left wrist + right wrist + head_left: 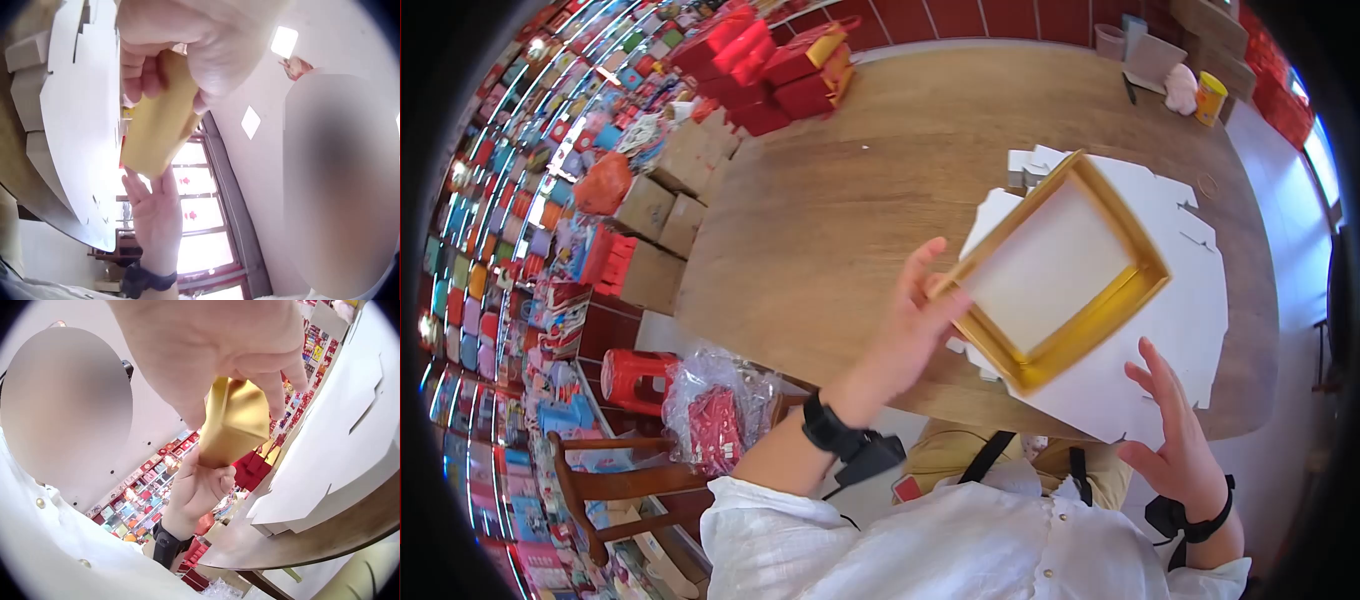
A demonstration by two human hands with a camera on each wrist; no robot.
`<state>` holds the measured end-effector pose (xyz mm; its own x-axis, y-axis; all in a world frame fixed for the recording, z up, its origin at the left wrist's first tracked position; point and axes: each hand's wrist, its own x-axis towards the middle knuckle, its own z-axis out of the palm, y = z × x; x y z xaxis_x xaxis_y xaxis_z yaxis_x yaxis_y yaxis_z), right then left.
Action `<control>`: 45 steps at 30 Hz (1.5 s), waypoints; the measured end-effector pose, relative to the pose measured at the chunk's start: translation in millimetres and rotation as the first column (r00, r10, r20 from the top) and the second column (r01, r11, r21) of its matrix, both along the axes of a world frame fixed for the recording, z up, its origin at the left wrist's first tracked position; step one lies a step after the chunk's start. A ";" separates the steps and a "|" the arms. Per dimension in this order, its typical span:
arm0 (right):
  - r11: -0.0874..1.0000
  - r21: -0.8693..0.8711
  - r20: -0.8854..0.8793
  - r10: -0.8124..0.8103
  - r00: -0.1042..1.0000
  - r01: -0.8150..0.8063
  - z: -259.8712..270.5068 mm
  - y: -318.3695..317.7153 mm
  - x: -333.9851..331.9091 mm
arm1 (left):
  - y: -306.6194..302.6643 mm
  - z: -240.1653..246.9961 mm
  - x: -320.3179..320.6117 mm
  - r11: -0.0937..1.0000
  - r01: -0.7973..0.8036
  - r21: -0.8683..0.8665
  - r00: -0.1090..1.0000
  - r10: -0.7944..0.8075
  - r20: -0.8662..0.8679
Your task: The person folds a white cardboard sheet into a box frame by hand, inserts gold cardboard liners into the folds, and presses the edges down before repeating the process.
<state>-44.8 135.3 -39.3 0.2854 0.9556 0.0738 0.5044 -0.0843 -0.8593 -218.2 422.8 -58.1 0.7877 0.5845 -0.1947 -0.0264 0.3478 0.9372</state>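
Gold box [1090, 322]: above white cardboard [1198, 285], one side gripped by left hand [912, 325]. Right hand [1172, 430]: fingers loosely extended, apart from box, at cardboard's near edge. Wooden table [830, 200]: broad stretch to cardboard's left.

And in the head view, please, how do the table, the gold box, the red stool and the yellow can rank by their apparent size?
Largest to smallest, as they appear:
1. table
2. gold box
3. red stool
4. yellow can

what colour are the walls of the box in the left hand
Shiny gold; the box walls show it best in the head view.
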 end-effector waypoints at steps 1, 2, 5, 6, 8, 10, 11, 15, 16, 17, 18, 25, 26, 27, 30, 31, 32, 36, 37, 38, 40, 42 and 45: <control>0.999 -0.050 0.016 0.006 1.000 -0.005 0.8 1.2 -2.5 | 21.6 -10.7 -8.4 0.982 -0.101 -0.158 0.995 0.103 -0.001; 0.999 -0.038 0.021 0.017 1.000 -0.016 -0.4 1.3 -4.3 | 50.8 -29.9 -24.9 0.969 -0.100 -0.226 0.992 0.114 0.049; 0.997 -0.081 0.106 -0.002 0.994 0.011 -2.9 -0.4 -4.8 | 118.9 -46.7 -63.1 0.888 -0.381 -0.259 0.921 0.390 -0.016; 0.995 -0.092 0.143 -0.020 0.990 0.033 -2.8 -1.1 -4.8 | 145.2 -49.7 -74.5 0.870 -0.439 -0.226 0.896 0.443 -0.035; 0.992 -0.103 0.190 -0.047 0.981 0.067 -0.6 -2.2 -4.3 | 201.5 -62.2 -97.2 0.829 -0.536 -0.159 0.844 0.532 -0.066; 0.980 -0.144 0.153 -0.117 0.981 0.139 2.6 -1.5 -4.1 | 247.1 -72.7 -113.6 0.800 -0.593 -0.095 0.805 0.586 -0.089; 0.976 -0.148 0.158 -0.138 0.978 0.162 2.9 0.0 -4.0 | 262.7 -73.3 -116.4 0.793 -0.605 -0.067 0.795 0.598 -0.101; 0.931 -0.212 0.110 -0.281 0.953 0.299 1.9 -5.0 -5.6 | 292.9 -87.5 -114.9 0.797 -0.601 0.048 0.767 0.593 -0.243; 0.945 -0.187 0.150 -0.244 0.958 0.270 -2.1 -7.2 -4.4 | 294.2 -88.2 -115.6 0.782 -0.593 0.192 0.718 0.621 -0.315; 0.959 -0.163 0.188 -0.202 0.961 0.233 -3.6 -8.9 -3.3 | 294.5 -87.5 -115.0 0.754 -0.564 0.336 0.657 0.656 -0.371; 0.948 -0.210 0.147 -0.211 0.966 0.239 -1.3 -9.8 -6.2 | 298.9 -93.2 -111.4 0.535 -0.481 0.695 0.430 0.835 -0.344; 0.950 -0.231 0.687 0.006 0.727 0.210 -42.0 0.1 -34.2 | 97.7 -25.8 -20.1 0.316 0.090 0.945 0.984 0.116 -0.133; 0.953 -0.206 0.734 0.000 0.679 0.222 -50.4 1.6 -33.7 | 65.7 -16.3 -9.4 0.182 0.275 0.944 0.960 -0.097 -0.261; 0.950 -0.214 0.731 0.001 0.683 0.228 -54.0 0.2 -31.3 | 32.6 -9.3 -1.7 0.101 0.367 0.925 0.908 -0.256 -0.332; 0.962 -0.178 0.789 0.012 0.614 0.209 -56.2 -4.3 -20.5 | -24.4 -8.5 17.1 -0.192 0.437 0.879 0.799 -0.365 -0.478; 0.969 -0.157 0.783 0.005 0.623 0.189 -52.2 -7.6 -16.8 | -36.7 -10.1 23.3 -0.235 0.372 0.898 0.834 -0.339 -0.434; 0.976 -0.135 0.777 -0.002 0.630 0.169 -48.5 -10.9 -12.9 | -44.6 -11.0 27.6 -0.279 0.303 0.911 0.867 -0.317 -0.385; 0.984 -0.117 0.806 0.013 0.592 0.138 -42.5 -28.0 5.5 | -62.6 -13.3 37.7 -0.471 0.497 0.728 0.756 -0.176 -0.630; 0.984 -0.075 0.805 -0.037 0.592 0.164 -42.2 -28.9 7.3 | -67.7 -14.3 37.9 -0.460 0.463 0.758 0.778 -0.199 -0.596; 0.982 -0.032 0.803 -0.087 0.590 0.189 -41.6 -28.7 9.5 | -71.5 -14.6 38.3 -0.447 0.429 0.785 0.798 -0.219 -0.561; 0.978 -0.100 0.736 -0.052 0.675 0.185 -30.9 -23.9 17.6 | -65.7 -9.3 45.3 -0.377 0.453 0.808 0.782 -0.266 -0.563; 0.972 -0.164 0.656 -0.019 0.755 0.167 -14.7 -9.9 32.7 | -55.1 2.4 62.7 -0.305 0.481 0.822 0.767 -0.307 -0.563; 0.766 -0.609 0.356 0.032 0.934 0.206 9.2 21.9 62.8 | -39.9 16.8 98.6 0.128 0.847 0.517 0.523 -0.379 -0.763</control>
